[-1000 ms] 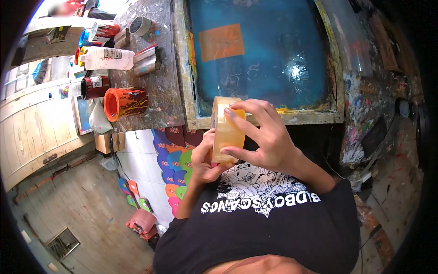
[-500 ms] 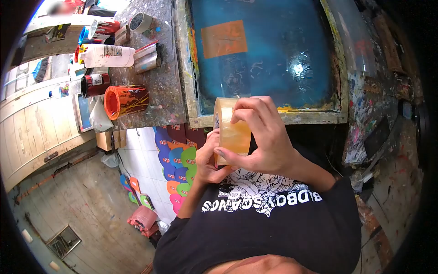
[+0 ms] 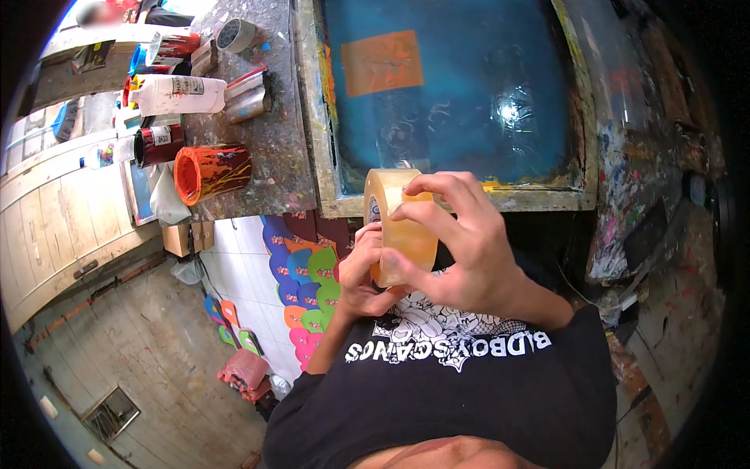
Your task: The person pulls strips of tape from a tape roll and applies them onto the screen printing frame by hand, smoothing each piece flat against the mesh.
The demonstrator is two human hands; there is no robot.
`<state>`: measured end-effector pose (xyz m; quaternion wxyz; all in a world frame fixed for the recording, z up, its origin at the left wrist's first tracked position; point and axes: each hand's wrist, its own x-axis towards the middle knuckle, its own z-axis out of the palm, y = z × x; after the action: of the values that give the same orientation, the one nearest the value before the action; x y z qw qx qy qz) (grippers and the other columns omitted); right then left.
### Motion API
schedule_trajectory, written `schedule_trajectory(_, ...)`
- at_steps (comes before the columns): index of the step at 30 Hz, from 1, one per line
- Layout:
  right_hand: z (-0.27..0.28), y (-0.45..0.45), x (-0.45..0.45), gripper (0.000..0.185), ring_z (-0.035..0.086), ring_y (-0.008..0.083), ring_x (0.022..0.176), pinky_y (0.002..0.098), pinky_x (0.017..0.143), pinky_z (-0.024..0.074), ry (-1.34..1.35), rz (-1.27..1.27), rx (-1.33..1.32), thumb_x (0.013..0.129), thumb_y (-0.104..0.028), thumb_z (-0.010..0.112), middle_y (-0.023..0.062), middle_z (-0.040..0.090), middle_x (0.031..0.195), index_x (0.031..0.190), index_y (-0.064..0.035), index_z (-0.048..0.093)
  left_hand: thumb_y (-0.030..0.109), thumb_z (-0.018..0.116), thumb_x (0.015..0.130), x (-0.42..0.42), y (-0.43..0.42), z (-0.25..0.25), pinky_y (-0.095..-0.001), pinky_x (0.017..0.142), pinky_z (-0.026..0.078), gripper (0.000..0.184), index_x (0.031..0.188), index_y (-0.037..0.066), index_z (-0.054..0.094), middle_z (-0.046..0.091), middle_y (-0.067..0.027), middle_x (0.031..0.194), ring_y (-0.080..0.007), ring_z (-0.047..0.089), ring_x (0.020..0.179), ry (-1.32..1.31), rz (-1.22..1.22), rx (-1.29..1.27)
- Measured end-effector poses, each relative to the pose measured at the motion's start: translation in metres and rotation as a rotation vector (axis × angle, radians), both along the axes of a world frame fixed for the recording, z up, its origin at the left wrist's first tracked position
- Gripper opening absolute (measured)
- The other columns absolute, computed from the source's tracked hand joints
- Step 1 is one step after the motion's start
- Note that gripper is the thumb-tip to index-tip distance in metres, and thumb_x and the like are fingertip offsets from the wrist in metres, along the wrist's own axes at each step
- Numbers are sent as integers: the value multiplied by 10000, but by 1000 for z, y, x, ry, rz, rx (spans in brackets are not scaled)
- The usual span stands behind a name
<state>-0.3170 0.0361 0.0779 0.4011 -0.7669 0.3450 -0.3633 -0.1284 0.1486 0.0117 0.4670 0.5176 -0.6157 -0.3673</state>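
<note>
So the main change right now is tiny — the right thumb has slid in off the near edge of the tape roll (image 3: 418, 241) and sits further onto its outer band. To me that reads like feeling around the band, but I can't make out any loose end.

Left hand (image 3: 358, 273) is clamped on the roll from the left and underneath. Right hand (image 3: 476, 250) has its thumb and fingertips apart, touching the band but not closed together.

The roll is mid-frame, just below the bottom rail of the wooden frame (image 3: 539, 202) with the blue screen (image 3: 469, 137). It's up on edge, flat side with the core turned left, band facing right and up at the camera. Its long way runs nearly top to bottom of the frame — the line through the core goes roughly side to side. Orange paint tub (image 3: 223, 173) is on the surface (image 3: 277, 160), upper left.
</note>
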Motion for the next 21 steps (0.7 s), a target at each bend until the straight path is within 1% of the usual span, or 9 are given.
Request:
schedule_trajectory(2, 1, -12, -9, 304, 629, 310, 1033, 418, 873, 527, 22, 28, 29, 773, -153, 845, 120, 656, 1108, 1043, -66, 736, 142, 893, 658, -2, -1, 2, -506, 1073, 435, 412, 983, 16, 672, 737, -124, 978, -282, 714, 973, -29, -25, -36)
schedule_trajectory(4, 0, -25, -17, 235, 645, 275, 986, 412, 856, 524, 14, 172, 86, 778, -91, 835, 89, 684, 1046, 997, -56, 756, 158, 905, 663, -1, -2, 4, -506, 1076, 438, 411, 976, 21, 675, 739, -115, 966, -268, 716, 952, -69, -47, -39)
schedule_trajectory(5, 4, -31, -17, 173, 666, 258, 930, 394, 810, 536, 4, 154, 67, 777, -48, 825, 78, 708, 981, 942, -42, 770, 174, 917, 669, -1, -3, 5, -506, 1079, 441, 411, 968, 26, 678, 740, -106, 954, -254, 717, 931, -110, -66, -44)
schedule_trajectory(6, 4, -35, -19, 173, 666, 258, 930, 394, 810, 536, 7, 151, 68, 777, -48, 825, 78, 708, 981, 942, -42, 770, 174, 917, 669, -1, -4, 6, -506, 1079, 441, 411, 968, 26, 678, 740, -106, 954, -254, 717, 931, -108, -69, -43)
schedule_trajectory(9, 3, -47, -23, 134, 681, 270, 851, 359, 734, 560, 0, 283, 103, 778, -27, 813, 97, 716, 922, 906, -20, 774, 178, 922, 671, -1, -6, 10, -507, 1085, 442, 399, 956, 33, 683, 738, -102, 951, -246, 715, 937, -153, -105, -34)
schedule_trajectory(12, 6, -52, -28, 122, 674, 286, 850, 373, 731, 556, 13, 363, 69, 778, -21, 808, 98, 704, 917, 887, -9, 754, 180, 936, 658, -4, -8, 14, -504, 1081, 447, 411, 951, 34, 688, 738, -101, 953, -248, 714, 947, -192, -125, -29)
schedule_trajectory(16, 3, -48, -31, 115, 662, 298, 841, 385, 722, 547, 23, 386, 2, 787, -12, 794, 107, 690, 917, 869, 11, 717, 188, 950, 641, -4, -9, 16, -502, 1080, 449, 443, 967, 27, 697, 734, -99, 962, -250, 712, 957, -254, -139, -25)
schedule_trajectory(19, 1, -44, -30, 154, 647, 301, 823, 388, 721, 540, 4, 366, -64, 785, 0, 779, 120, 650, 897, 877, 20, 657, 188, 951, 639, -4, -11, 17, -498, 1075, 454, 454, 977, 23, 698, 730, -98, 969, -253, 709, 955, -264, -153, -28)
schedule_trajectory(21, -3, -40, -30, 204, 628, 302, 798, 385, 723, 536, 91, 354, -218, 780, 15, 751, 129, 598, 871, 919, 15, 602, 186, 950, 639, -3, -13, 19, -496, 1069, 458, 458, 983, 22, 696, 726, -98, 972, -257, 706, 950, -263, -162, -35)
